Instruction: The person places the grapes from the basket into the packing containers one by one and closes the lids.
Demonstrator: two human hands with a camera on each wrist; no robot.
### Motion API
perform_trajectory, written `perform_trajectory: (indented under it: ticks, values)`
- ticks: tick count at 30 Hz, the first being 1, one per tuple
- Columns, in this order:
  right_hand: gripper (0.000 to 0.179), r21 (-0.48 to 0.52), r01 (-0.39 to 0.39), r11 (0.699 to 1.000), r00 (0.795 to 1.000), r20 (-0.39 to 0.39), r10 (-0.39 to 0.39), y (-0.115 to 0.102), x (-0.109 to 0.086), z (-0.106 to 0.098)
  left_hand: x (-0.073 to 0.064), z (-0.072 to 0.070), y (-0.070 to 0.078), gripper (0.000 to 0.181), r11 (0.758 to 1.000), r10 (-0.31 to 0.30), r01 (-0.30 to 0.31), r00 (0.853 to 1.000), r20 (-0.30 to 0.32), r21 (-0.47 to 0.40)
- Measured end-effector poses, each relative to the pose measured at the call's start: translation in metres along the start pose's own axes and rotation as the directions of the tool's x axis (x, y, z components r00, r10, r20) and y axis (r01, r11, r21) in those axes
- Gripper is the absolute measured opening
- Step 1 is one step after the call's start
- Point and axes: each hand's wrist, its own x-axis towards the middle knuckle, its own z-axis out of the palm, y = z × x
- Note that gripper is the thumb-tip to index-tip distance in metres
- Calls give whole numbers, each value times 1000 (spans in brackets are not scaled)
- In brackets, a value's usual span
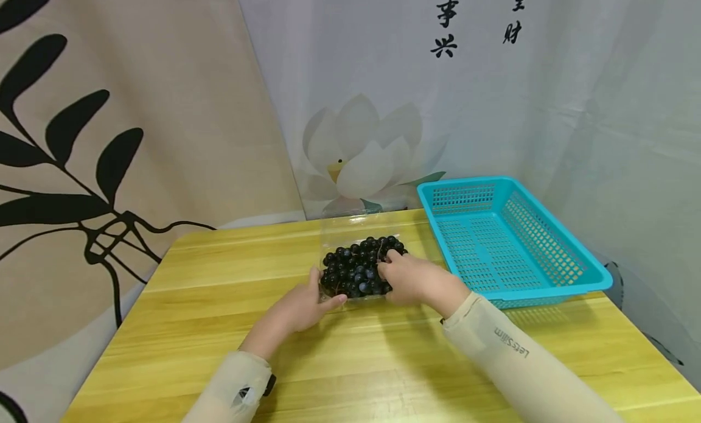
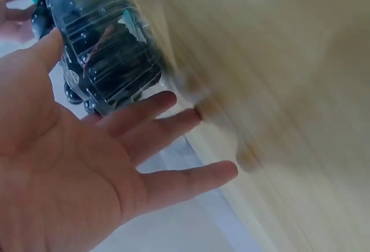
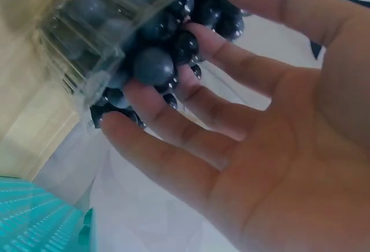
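Dark grapes (image 1: 356, 271) fill a clear plastic box (image 1: 358, 225) on the wooden table, its lid side standing up at the back. My left hand (image 1: 303, 304) is at the box's near left corner, thumb along the front and fingers by the left side. The left wrist view shows that hand (image 2: 87, 154) with fingers spread beside the ribbed wall. From the right, my right hand (image 1: 411, 277) reaches over the box into the grapes. In the right wrist view its extended fingers (image 3: 217, 110) touch the grapes, with the thumb near the top of them.
A turquoise plastic basket (image 1: 438, 228) with a perforated bottom stands at the table's right, close beside my right forearm. Behind the wooden table (image 1: 219, 277) hang printed curtains (image 1: 191, 106) with leaves, a lotus and black characters.
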Motion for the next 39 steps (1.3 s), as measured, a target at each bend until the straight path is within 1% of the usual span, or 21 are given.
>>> perform_trajectory:
  ticks: [4,8,10,12,14,15,17,18,19,20,21,23,24,25,27,28,29,30,32,35,39]
  values:
    - [35,53,33,998,999,33,-35,-4,-10,-1,-19,3,-3,110,1000,9,-9,1000,-9,-2]
    - [34,184,77,980,996,29,-84,-1,-15,-3,-38,3,-5,105,1000,1,0,1000,-17,24]
    - [34,263,82,961,997,-23,-78,4,-15,-5,-46,0,-6,104,1000,13,-13,1000,-5,15]
    - [35,340,48,939,994,-108,-12,9,-13,-6,-51,-7,-8,102,999,34,-34,999,15,-36]
    - [40,445,-14,895,977,-183,107,13,-9,-6,-52,-16,-11,95,993,53,-49,998,28,-109]
    - [45,510,-39,859,965,-205,165,15,-6,-5,-50,-20,-13,91,986,57,-52,998,26,-160]
    - [54,644,-81,761,943,-198,269,19,2,0,-42,-28,-18,82,958,44,-38,999,15,-286]
    - [60,710,-99,697,936,-172,308,20,6,4,-37,-31,-20,79,932,28,-24,1000,5,-362]
    - [65,763,-109,637,930,-147,336,22,11,8,-31,-33,-21,78,896,7,-9,1000,-7,-443]
    - [69,804,-119,583,928,-119,354,23,16,12,-25,-35,-23,78,847,-11,-1,1000,-19,-531]
    - [72,842,-127,523,925,-90,370,24,22,16,-19,-35,-24,79,786,-32,10,999,-24,-618]
    - [77,912,-125,391,920,-41,390,24,30,23,-7,-35,-24,82,638,-66,20,997,-28,-770]
    - [79,939,-116,324,918,-22,395,24,34,25,-3,-35,-24,85,564,-80,22,996,-29,-826]
    - [79,960,-106,258,919,-4,394,24,37,28,1,-34,-24,87,500,-93,23,995,-28,-866]
    - [78,990,-80,119,923,28,383,26,41,31,8,-33,-24,90,402,-100,15,995,-27,-916]
    - [77,996,-65,64,927,37,374,26,42,32,10,-32,-24,90,365,-106,10,994,-31,-931]
    - [75,999,-52,18,929,41,367,27,43,32,12,-33,-23,91,338,-113,5,993,-35,-941]
    - [74,999,-36,-16,932,39,361,28,44,32,14,-33,-23,90,316,-120,0,992,-40,-949]
    - [71,998,-17,-54,933,35,358,30,44,30,16,-34,-21,89,286,-125,-15,991,-53,-958]
    - [69,997,7,-80,933,23,360,32,45,26,21,-36,-17,89,244,-132,-42,988,-76,-969]
    - [68,994,23,-104,922,20,387,35,47,19,29,-36,-13,85,220,-133,-83,985,-114,-972]
